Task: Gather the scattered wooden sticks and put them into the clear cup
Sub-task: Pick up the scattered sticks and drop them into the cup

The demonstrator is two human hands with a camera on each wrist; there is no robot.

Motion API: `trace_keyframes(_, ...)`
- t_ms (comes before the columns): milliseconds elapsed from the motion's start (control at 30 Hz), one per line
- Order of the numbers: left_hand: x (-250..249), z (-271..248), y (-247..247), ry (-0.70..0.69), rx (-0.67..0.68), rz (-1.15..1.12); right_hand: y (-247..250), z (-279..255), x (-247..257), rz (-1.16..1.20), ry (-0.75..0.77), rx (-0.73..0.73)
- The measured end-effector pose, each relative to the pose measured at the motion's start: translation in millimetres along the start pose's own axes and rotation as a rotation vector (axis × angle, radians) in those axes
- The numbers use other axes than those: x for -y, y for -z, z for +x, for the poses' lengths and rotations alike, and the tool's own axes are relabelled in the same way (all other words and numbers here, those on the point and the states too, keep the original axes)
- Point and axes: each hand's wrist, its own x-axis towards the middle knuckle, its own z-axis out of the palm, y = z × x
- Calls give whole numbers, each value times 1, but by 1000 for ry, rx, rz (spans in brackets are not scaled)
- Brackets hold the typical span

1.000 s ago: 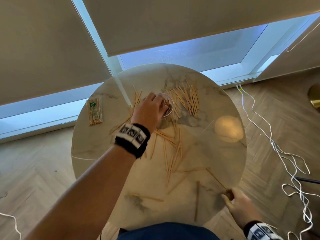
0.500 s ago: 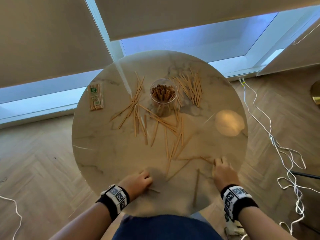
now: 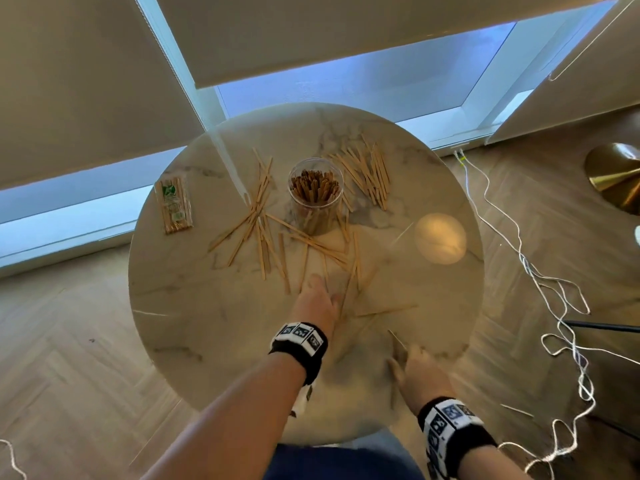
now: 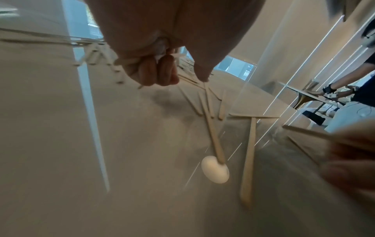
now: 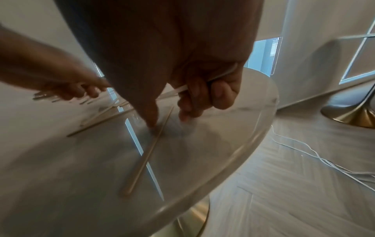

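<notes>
A clear cup (image 3: 315,192) packed with wooden sticks stands at the back middle of the round marble table (image 3: 194,306). Loose sticks lie left of it (image 3: 254,220), right of it (image 3: 367,174) and in front of it (image 3: 355,271). My left hand (image 3: 317,289) reaches over the middle sticks; its curled fingers (image 4: 160,72) hold a stick (image 4: 129,61), and one fingertip touches another lying stick (image 4: 213,128). My right hand (image 3: 412,358) is near the front right edge. It grips a stick (image 5: 215,77), and thumb and forefinger touch another stick (image 5: 156,141) on the table.
A wrapped packet of sticks (image 3: 173,206) lies at the table's left. White cables (image 3: 519,271) trail over the wooden floor on the right, near a brass lamp base (image 3: 616,178). Another person (image 4: 345,91) works at a far table.
My left hand left the cup, came back to the front edge, then moved forward to the middle sticks. My right hand stayed near the front right edge, shifting slightly.
</notes>
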Motion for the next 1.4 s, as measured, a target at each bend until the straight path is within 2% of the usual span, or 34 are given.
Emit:
trace_keyframes(100,-18,25,-13,1,24,169,-13,0,7,59,9,-25)
trace_keyframes(300,-14,26,-10,-73,58,355,-10,10,22,-80,-23,-65)
trace_keyframes(400,-2,23,-9,-91,28,336,2,14,23,-113,24,-77)
trace_keyframes(600,12,15,-6,4,-59,274,42,28,26,135,143,-70)
trace_keyframes(734,17,13,-10,17,-33,348,57,50,36,39,305,-40)
trace_keyframes(867,24,5,-15,10,-44,453,66,78,44,-363,537,54)
trace_keyframes(934,28,-2,-15,-39,-54,488,72,91,44,-472,633,65)
trace_keyframes(1100,54,-5,-22,-161,-67,554,78,112,32,-505,870,-57)
trace_keyframes(1234,54,-15,-13,-154,-42,635,77,125,26,-569,981,-80)
trace_keyframes(1400,59,-17,-6,-157,-85,665,78,124,28,-710,1045,-72)
